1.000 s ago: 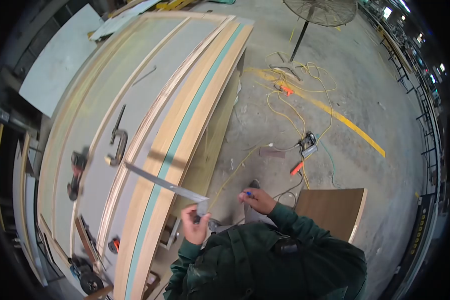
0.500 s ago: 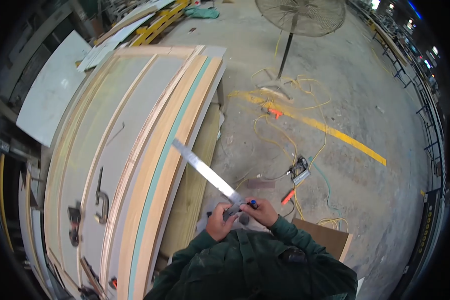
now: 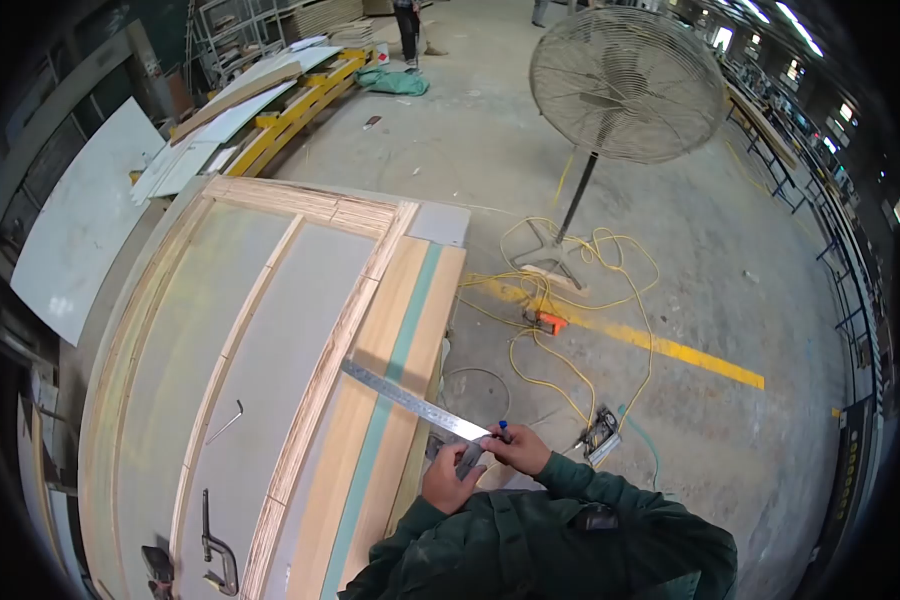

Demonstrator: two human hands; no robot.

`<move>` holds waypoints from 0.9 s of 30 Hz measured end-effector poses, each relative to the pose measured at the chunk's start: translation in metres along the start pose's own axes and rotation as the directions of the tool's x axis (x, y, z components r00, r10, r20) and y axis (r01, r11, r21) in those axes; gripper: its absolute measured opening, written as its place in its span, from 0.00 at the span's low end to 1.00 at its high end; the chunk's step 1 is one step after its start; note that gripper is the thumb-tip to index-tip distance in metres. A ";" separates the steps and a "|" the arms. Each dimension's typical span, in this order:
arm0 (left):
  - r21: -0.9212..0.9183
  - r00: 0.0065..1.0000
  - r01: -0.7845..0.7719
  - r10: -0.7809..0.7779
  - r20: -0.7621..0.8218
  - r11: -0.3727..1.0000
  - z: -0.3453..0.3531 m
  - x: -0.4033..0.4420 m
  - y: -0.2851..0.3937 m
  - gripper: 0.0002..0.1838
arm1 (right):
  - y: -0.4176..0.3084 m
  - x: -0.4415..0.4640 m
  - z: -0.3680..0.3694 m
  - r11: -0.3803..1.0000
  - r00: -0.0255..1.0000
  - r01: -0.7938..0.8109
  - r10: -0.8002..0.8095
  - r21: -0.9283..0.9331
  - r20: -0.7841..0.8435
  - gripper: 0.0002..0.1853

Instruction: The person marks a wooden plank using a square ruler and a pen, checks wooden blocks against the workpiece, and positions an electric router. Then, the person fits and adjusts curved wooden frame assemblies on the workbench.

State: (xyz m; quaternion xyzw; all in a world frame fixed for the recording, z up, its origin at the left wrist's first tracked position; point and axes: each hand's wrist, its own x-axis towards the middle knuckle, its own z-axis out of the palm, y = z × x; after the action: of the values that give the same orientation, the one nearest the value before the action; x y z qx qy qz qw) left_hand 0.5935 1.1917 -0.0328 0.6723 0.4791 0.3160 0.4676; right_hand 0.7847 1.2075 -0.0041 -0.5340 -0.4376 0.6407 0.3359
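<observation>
A long metal try square (image 3: 425, 411) stretches from my hands out over the panel edge, its blade crossing the pale wood strips and the green strip (image 3: 402, 345) between them. I cannot tell whether the blade touches the wood. My left hand (image 3: 448, 484) is closed on the square's grey stock. My right hand (image 3: 522, 449) pinches the near end of the blade and also holds a dark pen (image 3: 504, 430) with a blue tip. Beneath the blade lies the large framed panel (image 3: 300, 290) with its wooden ribs.
A clamp (image 3: 220, 560), a hex key (image 3: 226, 421) and a dark power tool (image 3: 157, 562) lie on the panel. Right of it are a stand fan (image 3: 625, 85), yellow cords (image 3: 625, 262), an orange tool (image 3: 547, 322) and another tool (image 3: 600, 436) on the floor. A person (image 3: 408, 30) stands far back.
My view has tilted up, so the panel and fan sit lower and a distant person shows. The square lies flatter in view and reaches farther across the strips. Both hands keep their hold.
</observation>
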 end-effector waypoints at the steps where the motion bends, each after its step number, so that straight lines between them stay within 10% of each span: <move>1: -0.004 1.000 0.020 -0.020 -0.007 1.000 -0.003 0.007 -0.002 0.25 | -0.006 0.011 0.001 0.999 0.997 -0.051 0.050 0.006 0.066 0.12; 11: 0.141 0.947 0.142 -0.093 -0.308 0.980 -0.011 0.061 -0.006 0.25 | -0.010 0.124 -0.022 0.991 0.941 0.009 0.038 -0.137 0.337 0.14; 18: 0.182 0.808 0.347 -0.195 -0.556 0.920 0.019 0.086 0.017 0.22 | -0.034 0.179 -0.046 0.961 0.704 -0.229 0.272 -0.153 0.656 0.11; 25: 0.515 0.819 0.426 -0.075 -0.569 0.744 0.017 0.083 0.020 0.30 | 0.003 0.186 -0.042 0.878 0.663 -0.472 0.410 -0.076 0.626 0.08; 27: 0.592 0.863 0.345 0.002 -0.506 0.729 0.002 0.078 0.011 0.33 | -0.031 0.184 -0.045 0.858 0.633 -0.409 0.511 -0.309 0.582 0.10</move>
State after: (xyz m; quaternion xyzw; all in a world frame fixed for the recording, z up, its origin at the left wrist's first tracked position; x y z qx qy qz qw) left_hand 0.6259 1.2628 -0.0250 0.6466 0.7205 0.2323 0.0936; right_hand 0.7895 1.3941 -0.0501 -0.3970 -0.4206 0.8142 -0.0514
